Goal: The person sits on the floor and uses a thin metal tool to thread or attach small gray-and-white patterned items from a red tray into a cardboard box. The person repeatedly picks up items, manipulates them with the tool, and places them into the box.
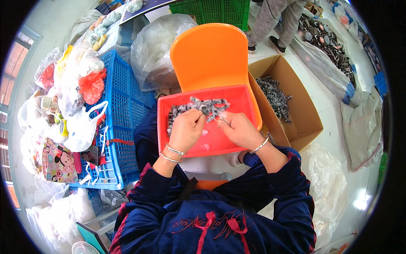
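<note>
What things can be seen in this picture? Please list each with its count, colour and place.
tray: one, red, under the hands
fuzzy pieces: many, grey-white, in tray
chair: one, orange, behind tray
cardboard box: one, brown, right of tray, holds more grey pieces
crates: blue, stacked at left
green crate: one, top
plastic bags: several, clear or white, around
left hand: fingers pinch a fuzzy piece
right hand: holds a thin metal tool

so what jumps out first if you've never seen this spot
The bright orange chair at top centre, with a red tray of grey fuzzy pieces below it. Both hands work over the tray: the left hand pinches a piece, the right hand holds a thin metal tool.
</note>
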Demonstrator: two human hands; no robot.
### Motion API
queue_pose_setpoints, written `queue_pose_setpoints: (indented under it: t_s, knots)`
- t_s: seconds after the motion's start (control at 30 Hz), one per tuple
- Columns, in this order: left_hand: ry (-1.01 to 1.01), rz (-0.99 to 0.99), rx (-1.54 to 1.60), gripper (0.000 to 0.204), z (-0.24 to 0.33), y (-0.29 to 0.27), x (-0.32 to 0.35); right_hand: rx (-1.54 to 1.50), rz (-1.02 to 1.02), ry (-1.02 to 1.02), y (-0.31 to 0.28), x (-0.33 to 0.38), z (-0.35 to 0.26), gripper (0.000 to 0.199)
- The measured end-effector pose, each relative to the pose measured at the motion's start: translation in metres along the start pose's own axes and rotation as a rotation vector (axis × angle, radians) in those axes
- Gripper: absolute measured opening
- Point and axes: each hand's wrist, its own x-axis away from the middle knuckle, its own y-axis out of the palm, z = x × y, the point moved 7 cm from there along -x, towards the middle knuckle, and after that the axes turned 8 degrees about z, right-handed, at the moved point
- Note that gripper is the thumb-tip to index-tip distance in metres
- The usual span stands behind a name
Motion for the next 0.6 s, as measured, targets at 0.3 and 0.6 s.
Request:
queue_pose_setpoints:
  t_s: [0.3, 0.6]
  knots:
    - [-0.205, -0.041, 0.280, 0.019, -0.019, 0.024, 0.000, -0.576, -0.043, 0.273, 0.025, 0.004, 0.027, 0.018]
    - [0.039, -0.084, 0.005, 0.015, 0.005, 0.015, -0.010, -0.284, 0.039, 0.114, 0.006, -0.005, 0.030, 0.018]
